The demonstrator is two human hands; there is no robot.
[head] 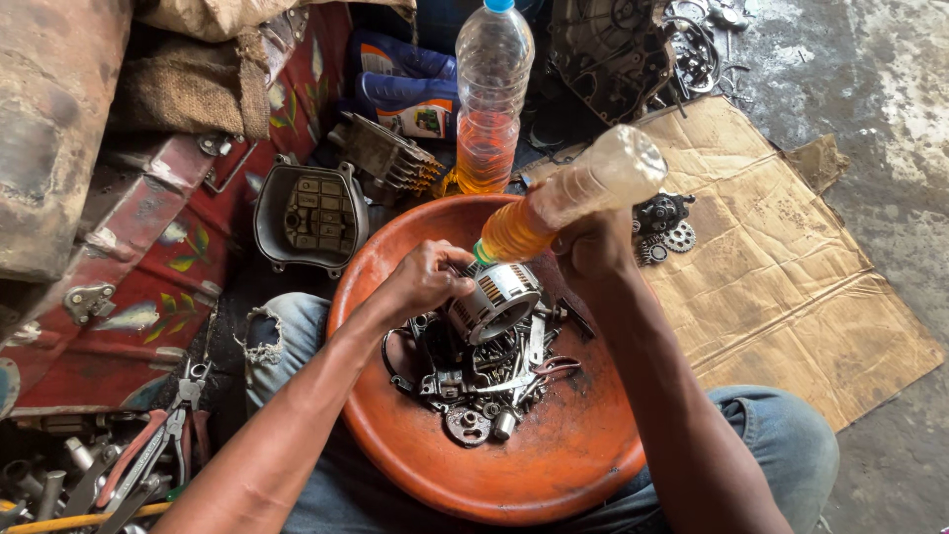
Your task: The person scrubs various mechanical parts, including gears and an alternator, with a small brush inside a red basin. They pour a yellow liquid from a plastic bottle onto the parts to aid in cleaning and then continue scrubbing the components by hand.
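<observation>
- The right hand [593, 245] has its grip closed round the lower body of a clear plastic bottle [568, 198], tipped steeply so the mouth points down at the part below; the amber liquid pools toward the neck; the bottle looks light, thin-walled and probably oily, so a grip round the middle of the barrel seems safest.
- The left hand [427, 279] has its grip wrapped on the rim of a round metal stator [494, 302], just under the bottle mouth; it looks heavy, stiff and slick, with windings that seem fragile; the outer ring is the better hold.
- Below both grips lies a heap of small metal parts [474, 381] in an orange basin [554, 465] resting on the person's lap; its raised rim hems movement on all sides.
- Beyond the rim, just past the right grip, gears [667, 225] sit on cardboard [791, 287], with open room there; an upright second bottle [491, 94] stands close ahead; pliers [158, 440] lie well off to the left.
</observation>
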